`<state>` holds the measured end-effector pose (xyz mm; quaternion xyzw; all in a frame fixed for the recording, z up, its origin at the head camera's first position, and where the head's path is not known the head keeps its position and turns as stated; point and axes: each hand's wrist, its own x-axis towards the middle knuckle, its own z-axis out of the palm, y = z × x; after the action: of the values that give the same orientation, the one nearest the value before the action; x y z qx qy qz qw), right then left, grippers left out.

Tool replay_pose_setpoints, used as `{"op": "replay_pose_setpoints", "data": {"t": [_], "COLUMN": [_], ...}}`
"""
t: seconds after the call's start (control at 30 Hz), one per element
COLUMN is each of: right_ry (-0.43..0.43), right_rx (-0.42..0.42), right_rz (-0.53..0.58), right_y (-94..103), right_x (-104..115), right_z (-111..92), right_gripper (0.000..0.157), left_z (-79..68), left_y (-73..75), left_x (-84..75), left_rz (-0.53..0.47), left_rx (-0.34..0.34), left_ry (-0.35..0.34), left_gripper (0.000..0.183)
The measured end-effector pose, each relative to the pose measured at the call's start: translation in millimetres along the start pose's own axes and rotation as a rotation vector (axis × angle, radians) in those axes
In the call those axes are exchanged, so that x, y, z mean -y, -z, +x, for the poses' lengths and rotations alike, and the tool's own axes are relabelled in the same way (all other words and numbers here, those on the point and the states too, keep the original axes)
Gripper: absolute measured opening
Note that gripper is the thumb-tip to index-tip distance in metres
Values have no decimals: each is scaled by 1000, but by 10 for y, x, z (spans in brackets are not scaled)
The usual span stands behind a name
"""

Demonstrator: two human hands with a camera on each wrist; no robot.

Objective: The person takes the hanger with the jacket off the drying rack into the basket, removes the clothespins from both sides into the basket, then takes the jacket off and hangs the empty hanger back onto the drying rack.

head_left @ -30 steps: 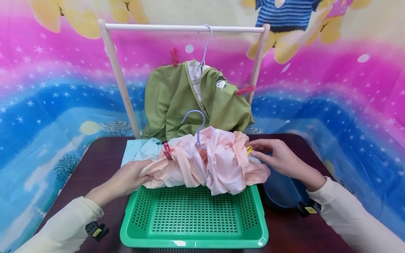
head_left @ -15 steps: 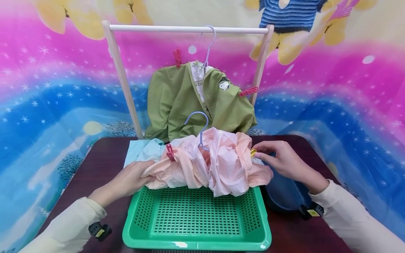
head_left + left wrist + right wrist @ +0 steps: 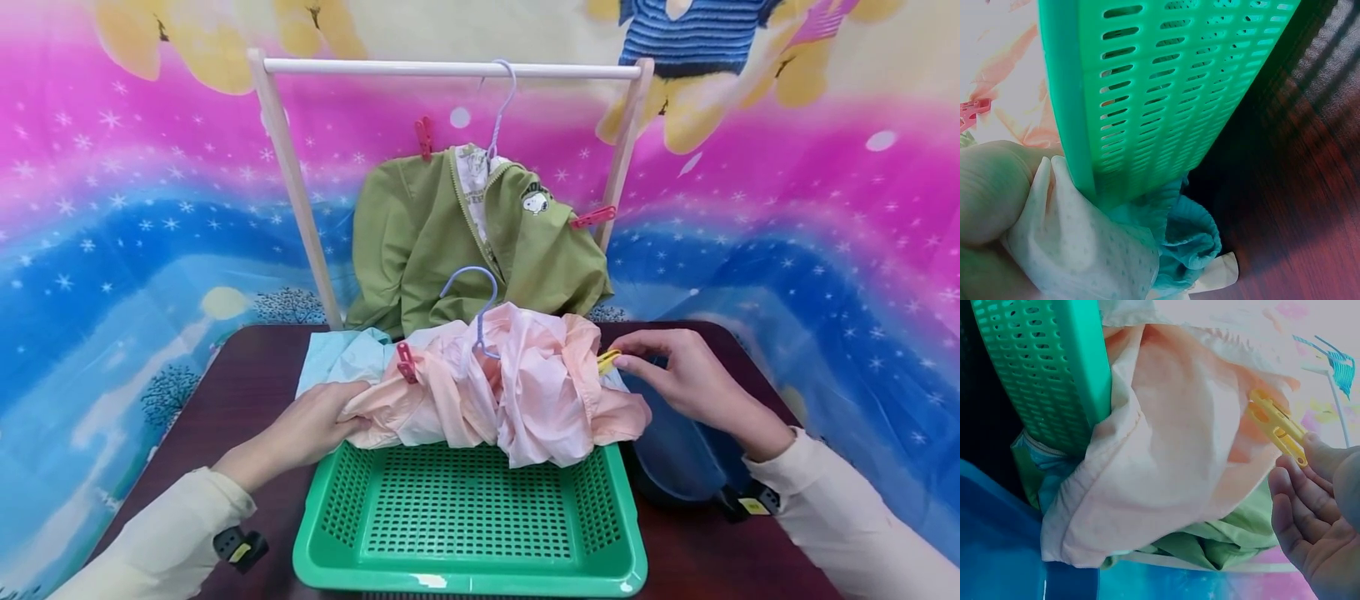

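Observation:
A crumpled pink jacket [image 3: 547, 392] on a purple hanger [image 3: 487, 308] lies across the far part of the green basket [image 3: 468, 579]. My left hand [image 3: 311, 421] grips its left sleeve end, the thumb in front. A red clothespin [image 3: 407, 362] sits on its left shoulder. On the right shoulder a yellow clothespin [image 3: 1275, 425] bites the fabric. The thumb and fingertips of my right hand [image 3: 690, 375] pinch its outer end; in the right wrist view the remaining fingers are curled below it.
Behind, a green jacket [image 3: 405, 242] with two red clothespins hangs from a wooden rack [image 3: 450, 68]. Light-blue cloth [image 3: 341, 358] lies left of the pink jacket. A dark blue bin [image 3: 682, 458] stands right of the basket, beneath my right forearm.
My right hand has drawn slightly outward to the right along the yellow clothespin, so more of it shows. The left hand keeps its grip. The whole head view has shifted slightly.

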<state>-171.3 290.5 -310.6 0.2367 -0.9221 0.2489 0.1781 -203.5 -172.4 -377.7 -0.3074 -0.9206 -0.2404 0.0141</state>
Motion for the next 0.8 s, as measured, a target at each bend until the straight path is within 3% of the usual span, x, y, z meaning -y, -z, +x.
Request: {"op": "replay_pose_setpoints", "data": {"t": [0.17, 0.47, 0.8], "right_ry": [-34, -92, -156], "right_rx": [23, 42, 110], "right_rz": [45, 25, 84], "right_y": [97, 205, 219], "right_x": [-19, -122, -253], "right_z": [-29, -84, -110], "right_gripper": [15, 18, 21], "left_z": [-3, 1, 5], "left_y": [-3, -8, -4], "left_x": [-1, 2, 3], "left_rz": [11, 7, 9], "left_rx": [-6, 1, 5], "left_ry": [-2, 7, 11], "left_gripper": [18, 17, 18]}}
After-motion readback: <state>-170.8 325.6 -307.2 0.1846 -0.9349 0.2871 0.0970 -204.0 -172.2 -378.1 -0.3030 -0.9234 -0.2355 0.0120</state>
